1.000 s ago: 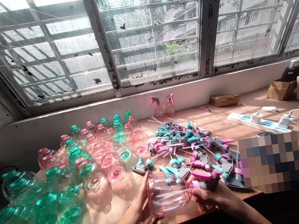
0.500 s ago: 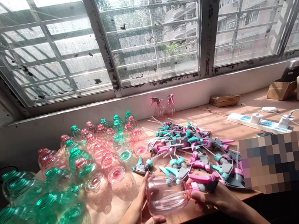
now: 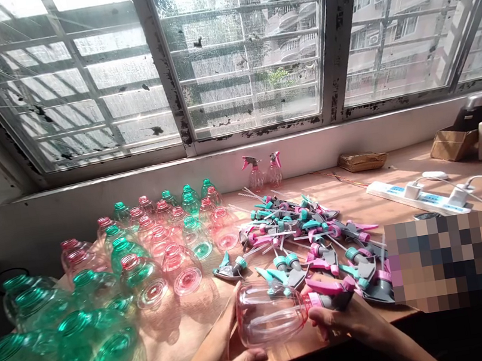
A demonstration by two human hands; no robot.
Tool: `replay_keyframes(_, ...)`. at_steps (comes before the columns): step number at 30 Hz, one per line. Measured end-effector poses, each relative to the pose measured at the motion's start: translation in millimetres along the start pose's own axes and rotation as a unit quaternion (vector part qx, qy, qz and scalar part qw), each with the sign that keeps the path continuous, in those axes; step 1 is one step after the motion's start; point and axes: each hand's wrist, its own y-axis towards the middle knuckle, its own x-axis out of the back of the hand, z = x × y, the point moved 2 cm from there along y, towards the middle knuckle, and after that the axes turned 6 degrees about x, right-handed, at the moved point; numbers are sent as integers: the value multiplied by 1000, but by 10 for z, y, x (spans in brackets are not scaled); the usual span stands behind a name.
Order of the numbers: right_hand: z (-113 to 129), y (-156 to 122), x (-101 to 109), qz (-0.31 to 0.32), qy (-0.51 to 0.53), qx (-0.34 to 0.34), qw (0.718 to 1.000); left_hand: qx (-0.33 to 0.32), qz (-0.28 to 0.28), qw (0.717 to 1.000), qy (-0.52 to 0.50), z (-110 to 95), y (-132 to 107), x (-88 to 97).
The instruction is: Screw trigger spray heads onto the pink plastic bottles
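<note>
A clear pink spray bottle (image 3: 270, 315) lies sideways between my hands above the table's front edge, its base toward the left. Around its base my left hand (image 3: 231, 339) is wrapped, thumb below. My right hand (image 3: 337, 314) grips the pink collar of the grey and pink trigger sprayer head (image 3: 330, 294), which sits at the bottle's mouth. Just beyond the bottle lies a heap of loose trigger sprayer heads (image 3: 292, 221) in pink, teal and grey, with thin dip tubes. One teal and grey sprayer head (image 3: 230, 266) rests apart from the heap, near my left fingertips.
Several open green bottles (image 3: 98, 346) and pink bottles (image 3: 182, 271) stand at the left. Two spray bottles with heads (image 3: 274, 170) stand by the wall. At the right are a white power strip (image 3: 416, 199) with cables, a brown packet (image 3: 362, 161) and a cardboard box (image 3: 450, 143). One area is blurred out.
Hardly anything differs. The bottle and sprayer head have turned very slightly in my hands; everything on the table is where it was.
</note>
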Motion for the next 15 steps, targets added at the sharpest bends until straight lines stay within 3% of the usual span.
replay_keyframes(10, 53, -7, 10, 10, -27, 20, 999, -10, 15, 998, -53, 35, 24, -30)
replay_keyframes(15, 35, -4, 8, -10, -3, -9, 1000, -1, -1, 1000, -7, -23, 13, 3)
